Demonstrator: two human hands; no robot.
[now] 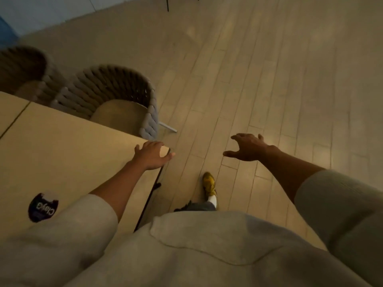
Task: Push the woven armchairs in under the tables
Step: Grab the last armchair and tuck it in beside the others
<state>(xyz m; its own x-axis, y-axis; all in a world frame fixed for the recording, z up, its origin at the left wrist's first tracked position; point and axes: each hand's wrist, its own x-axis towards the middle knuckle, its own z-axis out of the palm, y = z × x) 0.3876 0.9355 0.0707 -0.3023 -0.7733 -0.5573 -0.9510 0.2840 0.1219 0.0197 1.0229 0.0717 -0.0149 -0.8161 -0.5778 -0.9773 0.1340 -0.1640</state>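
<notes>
I saw the L hand [152, 155] resting flat on the table [62, 146] corner, centre-left of frame, fingers spread, gripping nothing. R hand [246, 149] hung over the floor [269, 79] right of centre, fingers splayed, empty. Nearest armchair [116, 90] stood left of centre just beyond the table's far edge, seat front hidden by it. The 2nd armchair [24, 67] was beside it, upper left. Dark sticker [42, 207] on the table, lower left. Yellow shoe [209, 183] on the floor btw table and R arm.

Two armchairs [116, 96] side by side behind the table [62, 146].
</notes>
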